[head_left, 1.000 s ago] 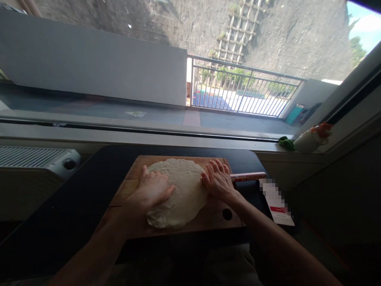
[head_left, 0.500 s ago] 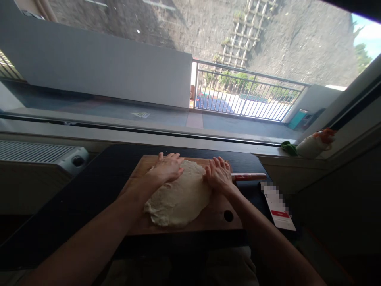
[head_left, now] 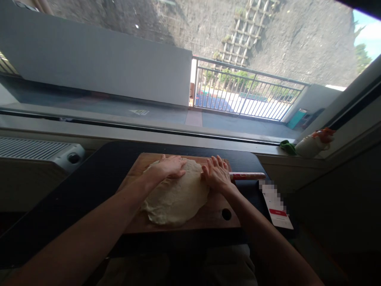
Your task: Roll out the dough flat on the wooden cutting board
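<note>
A wide, flattened sheet of pale dough [head_left: 178, 198] with an uneven edge lies on a wooden cutting board [head_left: 214, 220]. My left hand [head_left: 172, 166] rests palm down on the dough's upper part, its fingers stretched out to the right. At the dough's right edge, my right hand [head_left: 217, 172] lies across a rolling pin [head_left: 248, 176], fingers extended forward past it. The pin's tip pokes out left of that hand, and its reddish length reaches right, beyond the board. What lies under the right palm is hidden.
The board sits on a dark table [head_left: 89, 186]. A phone [head_left: 278, 212], partly blurred out, lies at the table's right side. Beyond the far edge is a window sill [head_left: 143, 137] with a white figurine [head_left: 311, 145] and a green cloth-like item [head_left: 287, 147]. A radiator [head_left: 41, 153] stands left.
My left hand has shifted slightly right over the dough, its fingers now lower and flatter. The right hand and rolling pin have barely moved. The view has shifted a little.
</note>
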`<act>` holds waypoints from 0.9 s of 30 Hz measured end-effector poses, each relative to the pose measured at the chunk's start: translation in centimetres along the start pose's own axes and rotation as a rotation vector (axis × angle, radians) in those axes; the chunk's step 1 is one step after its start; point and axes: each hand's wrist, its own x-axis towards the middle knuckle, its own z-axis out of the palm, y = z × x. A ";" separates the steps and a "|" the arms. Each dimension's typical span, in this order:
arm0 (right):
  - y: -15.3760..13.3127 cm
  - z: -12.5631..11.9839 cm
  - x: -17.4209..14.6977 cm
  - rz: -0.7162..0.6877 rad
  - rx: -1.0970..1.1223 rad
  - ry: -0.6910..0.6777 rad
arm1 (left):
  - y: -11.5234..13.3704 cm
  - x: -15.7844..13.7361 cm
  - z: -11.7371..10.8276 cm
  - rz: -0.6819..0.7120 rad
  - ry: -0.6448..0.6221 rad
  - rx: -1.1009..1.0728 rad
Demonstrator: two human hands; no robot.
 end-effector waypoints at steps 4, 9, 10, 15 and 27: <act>-0.3 -0.7 3.0 0.040 0.039 -0.117 | -0.2 -0.5 -0.1 0.035 -0.036 0.009; 0.3 0.9 -3.6 -0.144 0.002 0.043 | -0.6 -0.1 0.5 0.016 -0.034 -0.002; 0.4 1.1 -3.8 -0.153 -0.006 0.076 | -0.6 0.0 0.6 0.011 -0.033 0.001; -0.1 0.1 3.9 -0.010 0.011 0.024 | -0.5 -0.2 0.4 0.033 -0.035 0.003; 0.3 1.4 -2.1 -0.173 -0.046 0.114 | -0.3 -0.1 0.7 0.009 -0.033 0.026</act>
